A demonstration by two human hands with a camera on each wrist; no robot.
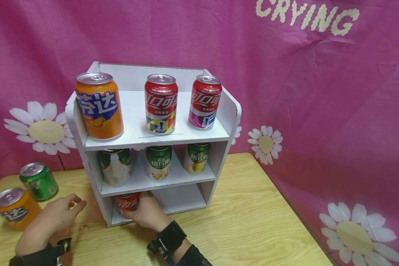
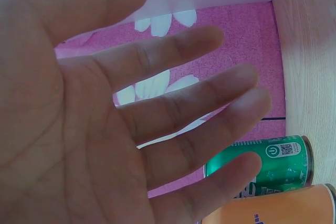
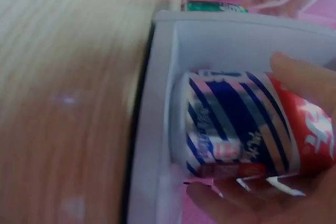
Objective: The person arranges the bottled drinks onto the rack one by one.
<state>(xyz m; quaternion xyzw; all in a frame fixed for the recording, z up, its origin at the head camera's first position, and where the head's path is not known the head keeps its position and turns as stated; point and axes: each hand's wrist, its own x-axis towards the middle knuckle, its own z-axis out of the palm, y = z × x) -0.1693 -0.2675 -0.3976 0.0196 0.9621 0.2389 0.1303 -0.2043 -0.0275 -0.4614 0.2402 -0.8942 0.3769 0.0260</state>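
My right hand (image 1: pixel 149 212) grips a red cola can (image 1: pixel 128 203) at the left end of the bottom shelf. In the right wrist view, the thumb lies on one side of this can (image 3: pixel 236 124) and the fingers on the other; its base is at the shelf. My left hand (image 1: pixel 54 216) is held over the table, left of the shelf, with nothing in it. Its fingers (image 2: pixel 184 100) are spread and slightly bent in the left wrist view. Nearby stand an orange soda can (image 1: pixel 18 210) and a green can (image 1: pixel 40 183).
The white three-tier shelf (image 1: pixel 179 138) stands on a wooden table (image 1: pixel 246 221) before a pink cloth. Its top holds an orange soda can (image 1: pixel 101 107) and two red cola cans (image 1: pixel 161 103). Three green-topped cans (image 1: pixel 159 162) line the middle tier, partly hidden by the board above.
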